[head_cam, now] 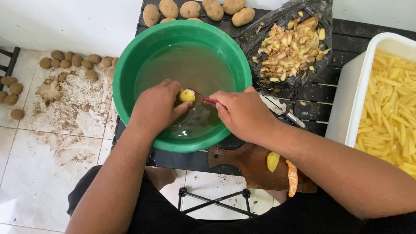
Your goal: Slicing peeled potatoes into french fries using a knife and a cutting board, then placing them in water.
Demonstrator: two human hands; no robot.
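Observation:
My left hand (pixel 157 107) holds a small yellow peeled potato (pixel 187 95) over a green basin (pixel 130 65) filled with cloudy water. My right hand (pixel 242 113) grips a red-handled peeler (pixel 203 99) whose head touches the potato. Both hands hover just above the water, near the basin's front half.
Unpeeled potatoes (pixel 190 9) lie behind the basin on the black slatted table (pixel 312 93). A dark bag of peelings (pixel 291 47) sits right of it, with a knife (pixel 279 108) below. A white tub of potato sticks (pixel 390 112) stands far right. A wooden board (pixel 251 167) carries a potato piece (pixel 273 161). More potatoes (pixel 73 63) rest on the dirty tiled floor.

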